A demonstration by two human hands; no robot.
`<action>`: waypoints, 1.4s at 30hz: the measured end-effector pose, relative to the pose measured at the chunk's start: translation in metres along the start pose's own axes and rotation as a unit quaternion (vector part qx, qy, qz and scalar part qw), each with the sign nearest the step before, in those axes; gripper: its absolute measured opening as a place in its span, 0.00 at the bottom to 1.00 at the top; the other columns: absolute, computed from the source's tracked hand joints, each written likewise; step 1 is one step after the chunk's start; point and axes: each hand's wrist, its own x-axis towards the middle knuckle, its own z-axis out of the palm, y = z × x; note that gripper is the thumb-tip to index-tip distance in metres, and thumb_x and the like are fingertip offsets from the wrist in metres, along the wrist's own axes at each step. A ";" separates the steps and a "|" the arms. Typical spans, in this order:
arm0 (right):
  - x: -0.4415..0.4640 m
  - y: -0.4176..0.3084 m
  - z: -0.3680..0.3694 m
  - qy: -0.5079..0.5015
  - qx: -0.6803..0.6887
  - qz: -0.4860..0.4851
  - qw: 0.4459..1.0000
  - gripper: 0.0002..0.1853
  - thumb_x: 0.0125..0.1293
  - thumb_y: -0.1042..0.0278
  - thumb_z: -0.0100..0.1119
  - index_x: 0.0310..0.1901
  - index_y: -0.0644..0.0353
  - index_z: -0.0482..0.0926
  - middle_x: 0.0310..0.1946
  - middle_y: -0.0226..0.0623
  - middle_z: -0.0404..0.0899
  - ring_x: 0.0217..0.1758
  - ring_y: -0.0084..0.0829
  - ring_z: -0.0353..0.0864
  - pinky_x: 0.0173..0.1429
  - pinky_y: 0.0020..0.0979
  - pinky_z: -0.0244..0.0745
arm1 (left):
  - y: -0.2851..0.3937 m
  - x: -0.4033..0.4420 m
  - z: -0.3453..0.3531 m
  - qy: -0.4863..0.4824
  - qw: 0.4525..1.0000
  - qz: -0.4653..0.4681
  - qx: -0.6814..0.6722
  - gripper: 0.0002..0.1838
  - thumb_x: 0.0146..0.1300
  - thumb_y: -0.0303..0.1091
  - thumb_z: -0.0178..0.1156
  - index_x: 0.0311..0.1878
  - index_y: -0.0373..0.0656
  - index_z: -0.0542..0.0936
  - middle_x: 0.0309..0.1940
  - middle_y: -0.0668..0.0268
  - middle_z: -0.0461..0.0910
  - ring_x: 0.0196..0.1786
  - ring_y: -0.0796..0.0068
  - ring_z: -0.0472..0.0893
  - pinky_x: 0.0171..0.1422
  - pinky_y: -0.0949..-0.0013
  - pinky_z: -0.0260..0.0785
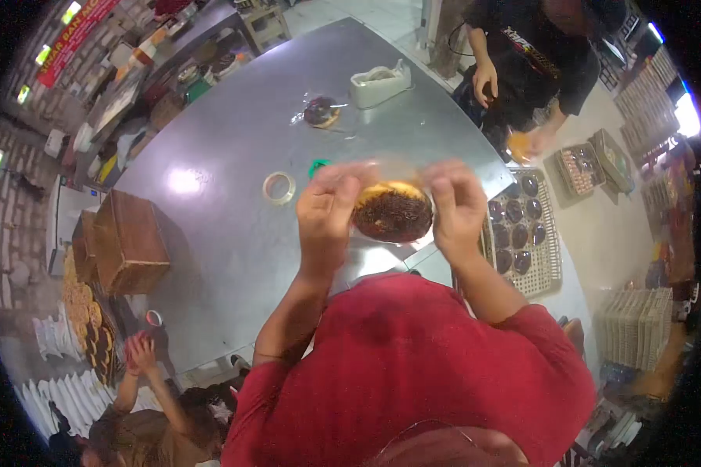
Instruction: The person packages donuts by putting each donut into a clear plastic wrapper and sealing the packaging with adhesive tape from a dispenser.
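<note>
A round bread topped with dark chocolate sprinkles (395,215) is held up in front of the red shirt, apparently in clear plastic. My left hand (327,210) pinches at its left side, thumb and fingers pressed together. On the right side, my right hand (455,204) grips in the same way, its fingertips slightly blurred. Behind my left hand lies a small green item (317,166). A tape roll (279,187) rests on the metal table (226,156). Farther back are a wrapped dark-topped bread (321,112) and a white tape dispenser (380,84).
Wooden boxes (132,243) stand at the table's left edge. A crate (549,257) of wrapped dark-topped breads is at the right. One co-worker's hands (486,82) are at the back right, another's (140,354) at the lower left. A small tape roll (155,318) lies near the lower-left edge.
</note>
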 end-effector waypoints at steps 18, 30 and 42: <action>0.028 -0.023 0.039 -0.052 -0.028 0.009 0.998 0.04 0.72 0.76 0.59 0.42 0.66 0.74 0.40 0.40 0.79 0.45 0.26 0.81 0.49 0.28 0.78 | -0.054 0.012 -0.049 -0.054 0.991 -0.006 -0.122 0.28 0.73 0.30 0.57 0.72 0.38 0.63 0.65 0.51 0.76 0.69 0.59 0.75 0.64 0.66 0.74; 0.049 -0.043 0.032 -0.329 -0.333 0.113 0.876 0.12 0.63 0.66 0.70 0.43 0.63 0.80 0.42 0.38 0.80 0.54 0.39 0.79 0.60 0.39 0.72 | 0.000 0.003 -0.038 -0.031 0.998 -0.044 -0.037 0.09 0.73 0.29 0.59 0.44 0.40 0.67 0.39 0.56 0.84 0.46 0.68 0.86 0.53 0.67 0.81; 0.032 -0.041 0.057 -0.355 -0.177 0.128 0.909 0.07 0.63 0.70 0.69 0.34 0.65 0.82 0.36 0.39 0.84 0.42 0.35 0.82 0.48 0.34 0.76 | -0.001 -0.016 -0.098 -0.062 0.942 -0.079 0.320 0.10 0.63 0.23 0.66 0.48 0.35 0.81 0.38 0.61 0.84 0.42 0.75 0.85 0.47 0.72 0.77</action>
